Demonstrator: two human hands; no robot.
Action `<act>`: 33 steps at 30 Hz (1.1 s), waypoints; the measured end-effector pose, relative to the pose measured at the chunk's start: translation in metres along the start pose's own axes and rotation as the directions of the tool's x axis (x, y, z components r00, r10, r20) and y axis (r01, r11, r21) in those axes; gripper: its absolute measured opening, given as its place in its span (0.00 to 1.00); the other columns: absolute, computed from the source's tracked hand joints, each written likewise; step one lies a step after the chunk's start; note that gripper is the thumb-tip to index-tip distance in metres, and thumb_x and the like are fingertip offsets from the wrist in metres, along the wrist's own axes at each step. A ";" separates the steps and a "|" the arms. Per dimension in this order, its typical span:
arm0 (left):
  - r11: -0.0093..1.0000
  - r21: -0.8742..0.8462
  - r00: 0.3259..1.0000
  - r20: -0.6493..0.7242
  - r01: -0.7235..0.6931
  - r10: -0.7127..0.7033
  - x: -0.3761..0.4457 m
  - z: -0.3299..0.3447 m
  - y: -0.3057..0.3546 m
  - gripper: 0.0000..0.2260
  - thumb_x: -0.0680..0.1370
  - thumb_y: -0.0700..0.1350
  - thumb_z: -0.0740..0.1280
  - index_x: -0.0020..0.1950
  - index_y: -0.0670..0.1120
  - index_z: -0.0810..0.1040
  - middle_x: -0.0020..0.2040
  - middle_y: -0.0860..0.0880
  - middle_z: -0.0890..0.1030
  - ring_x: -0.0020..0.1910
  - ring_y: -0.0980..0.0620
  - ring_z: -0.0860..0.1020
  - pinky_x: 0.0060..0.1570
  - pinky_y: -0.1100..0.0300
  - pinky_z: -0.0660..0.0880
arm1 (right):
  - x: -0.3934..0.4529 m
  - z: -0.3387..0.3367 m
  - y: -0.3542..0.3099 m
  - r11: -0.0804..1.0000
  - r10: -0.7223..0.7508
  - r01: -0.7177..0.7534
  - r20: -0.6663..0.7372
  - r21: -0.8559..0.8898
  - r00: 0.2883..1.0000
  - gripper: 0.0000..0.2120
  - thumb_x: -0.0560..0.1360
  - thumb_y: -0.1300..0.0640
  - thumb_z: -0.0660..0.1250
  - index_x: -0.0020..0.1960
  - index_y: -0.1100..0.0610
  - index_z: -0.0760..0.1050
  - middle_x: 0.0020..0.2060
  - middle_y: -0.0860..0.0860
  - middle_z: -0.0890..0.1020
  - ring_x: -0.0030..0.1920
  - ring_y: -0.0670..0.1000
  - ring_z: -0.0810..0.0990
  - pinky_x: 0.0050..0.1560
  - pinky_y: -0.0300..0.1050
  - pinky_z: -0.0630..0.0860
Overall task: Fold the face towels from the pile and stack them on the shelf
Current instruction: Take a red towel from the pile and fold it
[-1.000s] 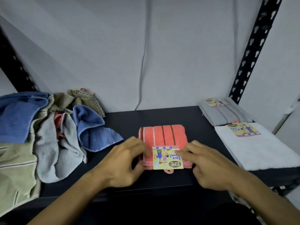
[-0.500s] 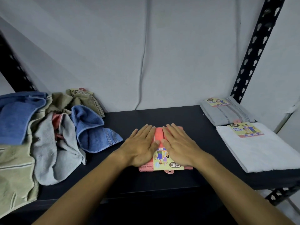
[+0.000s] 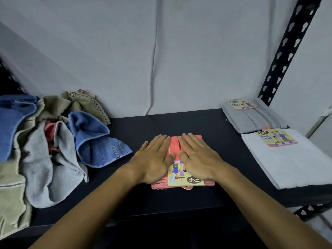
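1. Two flat hands, left hand [image 3: 154, 161] and right hand [image 3: 199, 158], press the folded coral towel [image 3: 173, 145] near the shelf's [image 3: 179, 123] front edge, fingers straight.
2. Unfolded pile [image 3: 45, 141] fills the left end.
3. Grey towel [image 3: 255, 117] and white towel [image 3: 291, 162] lie at the right end.

the shelf [image 3: 179, 126] is matt black and smooth. on it, under both flat hands, the coral towel [image 3: 173, 143] is looped terry cloth with a glossy paper label [image 3: 183, 177]. left of it, the pile [image 3: 45, 146] is fuzzy, rumpled cloth. right of it, the white towel [image 3: 291, 164] looks finer, and the post [image 3: 285, 49] behind is black painted metal.
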State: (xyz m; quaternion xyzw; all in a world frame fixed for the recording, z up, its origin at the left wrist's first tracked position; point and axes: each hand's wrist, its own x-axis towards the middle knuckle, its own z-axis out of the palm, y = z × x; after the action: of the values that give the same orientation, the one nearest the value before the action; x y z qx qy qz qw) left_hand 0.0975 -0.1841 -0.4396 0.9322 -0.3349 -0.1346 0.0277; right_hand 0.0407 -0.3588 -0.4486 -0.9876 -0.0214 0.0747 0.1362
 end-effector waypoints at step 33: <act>0.937 0.266 0.968 -0.039 -0.229 0.247 -0.034 -0.011 -0.031 0.38 0.78 0.41 0.58 0.79 0.57 0.36 0.80 0.54 0.38 0.79 0.56 0.39 0.77 0.50 0.53 | -0.091 0.033 -0.069 0.993 -0.078 0.030 -0.465 -0.110 0.882 0.29 0.82 0.43 0.46 0.59 0.58 0.81 0.58 0.54 0.81 0.60 0.53 0.79 0.62 0.49 0.74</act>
State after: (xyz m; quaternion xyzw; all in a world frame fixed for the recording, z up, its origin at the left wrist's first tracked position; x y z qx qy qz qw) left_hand 0.0947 -0.1389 -0.4259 0.8846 -0.4587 -0.0519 -0.0662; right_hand -0.0553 -0.2895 -0.4482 -0.9810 -0.0190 -0.1709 0.0899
